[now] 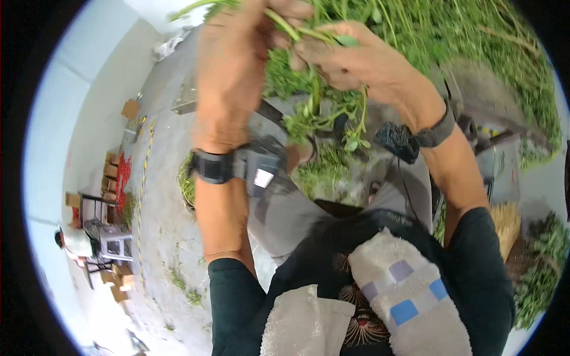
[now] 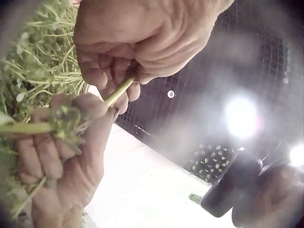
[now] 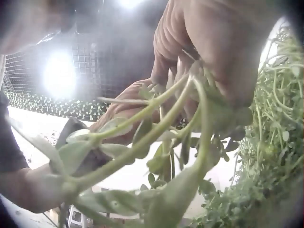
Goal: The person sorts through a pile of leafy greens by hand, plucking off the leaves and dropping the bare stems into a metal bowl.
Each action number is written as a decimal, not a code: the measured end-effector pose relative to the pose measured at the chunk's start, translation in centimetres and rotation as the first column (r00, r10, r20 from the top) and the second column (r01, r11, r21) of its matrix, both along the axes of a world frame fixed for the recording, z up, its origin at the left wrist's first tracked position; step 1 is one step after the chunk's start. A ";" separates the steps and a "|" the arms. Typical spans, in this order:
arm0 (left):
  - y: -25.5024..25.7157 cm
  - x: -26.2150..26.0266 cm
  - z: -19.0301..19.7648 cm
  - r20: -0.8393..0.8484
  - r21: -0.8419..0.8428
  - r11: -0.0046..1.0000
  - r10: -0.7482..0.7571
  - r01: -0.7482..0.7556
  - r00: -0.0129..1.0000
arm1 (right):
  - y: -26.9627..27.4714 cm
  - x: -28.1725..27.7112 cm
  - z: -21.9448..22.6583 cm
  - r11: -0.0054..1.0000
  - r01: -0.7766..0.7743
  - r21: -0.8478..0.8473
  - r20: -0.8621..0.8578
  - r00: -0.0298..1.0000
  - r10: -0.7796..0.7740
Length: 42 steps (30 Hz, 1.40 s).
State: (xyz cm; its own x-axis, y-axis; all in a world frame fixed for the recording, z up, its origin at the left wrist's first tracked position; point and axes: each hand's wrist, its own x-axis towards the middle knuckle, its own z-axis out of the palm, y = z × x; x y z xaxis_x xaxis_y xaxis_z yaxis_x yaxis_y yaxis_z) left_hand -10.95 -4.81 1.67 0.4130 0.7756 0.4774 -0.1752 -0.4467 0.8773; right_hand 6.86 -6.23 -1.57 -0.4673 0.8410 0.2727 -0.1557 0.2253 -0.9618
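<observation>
Both hands are together at the top of the head view, over a heap of greens. My left hand [image 1: 231, 65], blurred there, pinches a thick green stem [image 1: 282, 24] that runs across to the right. On the same stem my right hand [image 1: 374, 59] closes its thumb and fingers, and leafy sprigs [image 1: 320, 118] hang below it. In the left wrist view the left hand [image 2: 147, 38] holds the stem's end [image 2: 118, 92] close to the right fingertips. Seen from the right wrist, branching stems and leaves [image 3: 156, 128] hang from the right hand [image 3: 213, 52].
A large heap of cut greens [image 1: 404, 35] lies on a table ahead. Loose greens [image 1: 326, 172] lie below the hands, and scraps [image 1: 178, 277] litter the grey floor. At the far left are cardboard boxes [image 1: 111, 172], a stool [image 1: 116, 242] and a person [image 1: 77, 243].
</observation>
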 end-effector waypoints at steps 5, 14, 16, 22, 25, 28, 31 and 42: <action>1.7 -0.6 -0.6 0.248 -0.117 0.958 -0.226 0.261 0.942 | -0.7 2.3 1.0 0.999 0.006 0.047 0.152 0.988 -0.014; 2.0 0.8 -1.3 0.030 0.119 0.972 0.200 -0.202 0.979 | 1.3 3.1 -0.7 0.912 0.179 0.369 0.199 0.944 -0.265; 0.8 1.6 -2.0 -0.011 0.157 0.945 0.291 -0.286 0.957 | 1.0 3.1 -1.7 0.907 0.186 0.376 0.244 0.925 -0.291; 0.8 2.2 -3.8 -0.069 0.119 0.873 0.482 -0.473 0.873 | 1.2 2.9 -3.8 0.518 0.120 0.847 0.205 0.826 -0.526; 3.1 0.8 -5.4 0.100 -0.009 0.847 0.529 -0.531 0.843 | -2.8 2.8 -3.5 0.612 -0.082 0.787 0.356 0.871 -0.340; 2.7 -0.3 -5.6 0.137 -0.056 0.880 0.476 -0.473 0.869 | -4.8 3.9 -5.3 0.643 -0.119 0.756 0.333 0.917 -0.222; 1.6 0.8 -5.8 0.147 -0.074 0.868 0.497 -0.492 0.855 | -4.3 4.7 -7.1 0.983 0.088 -0.160 -0.205 0.971 -0.120; -0.5 1.9 -9.0 0.202 -0.229 0.853 0.513 -0.469 0.834 | -3.8 0.7 -11.1 0.834 -0.239 -0.497 -0.446 0.895 -0.009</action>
